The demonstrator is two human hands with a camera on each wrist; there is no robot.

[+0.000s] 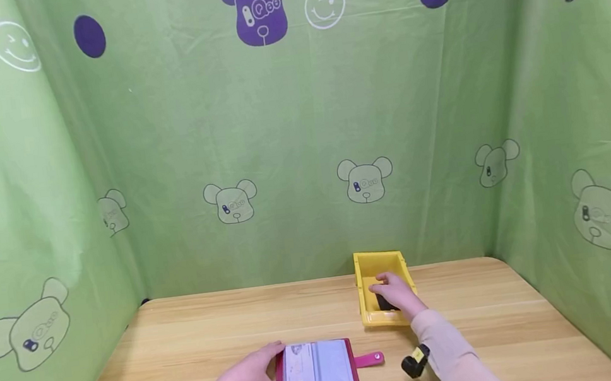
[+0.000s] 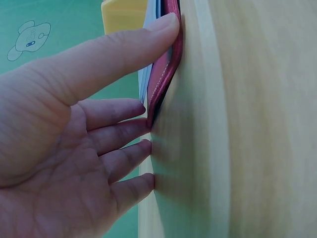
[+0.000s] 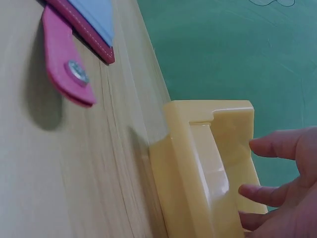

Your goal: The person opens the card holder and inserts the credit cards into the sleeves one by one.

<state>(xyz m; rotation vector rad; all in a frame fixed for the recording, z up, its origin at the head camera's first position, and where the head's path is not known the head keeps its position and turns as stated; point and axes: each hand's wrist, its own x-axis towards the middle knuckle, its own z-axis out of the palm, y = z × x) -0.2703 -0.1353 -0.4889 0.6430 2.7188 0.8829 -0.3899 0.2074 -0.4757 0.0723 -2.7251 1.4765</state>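
Observation:
A pink card holder (image 1: pixel 353 369) lies spread open on the table, with clear sleeves and a printed card (image 1: pixel 298 367) in the left one. My left hand (image 1: pixel 252 371) spans its left edge, thumb at the near corner and fingers toward the far one. The left wrist view shows the thumb (image 2: pixel 148 37) against the pink cover and the other fingertips along its side. My right hand (image 1: pixel 397 295) reaches over a yellow bin (image 1: pixel 381 319), fingers (image 3: pixel 272 145) apart with nothing between them. Beneath it, a black item (image 1: pixel 386 303) sits inside the bin, partly hidden by the hand.
A strap with a metal snap (image 1: pixel 369 359) sticks out from the holder's right side. A black device with a yellow label (image 1: pixel 416 361) is at my right wrist. Green printed curtains (image 1: pixel 283 104) stand behind and on both sides of the wooden table (image 1: pixel 213 322).

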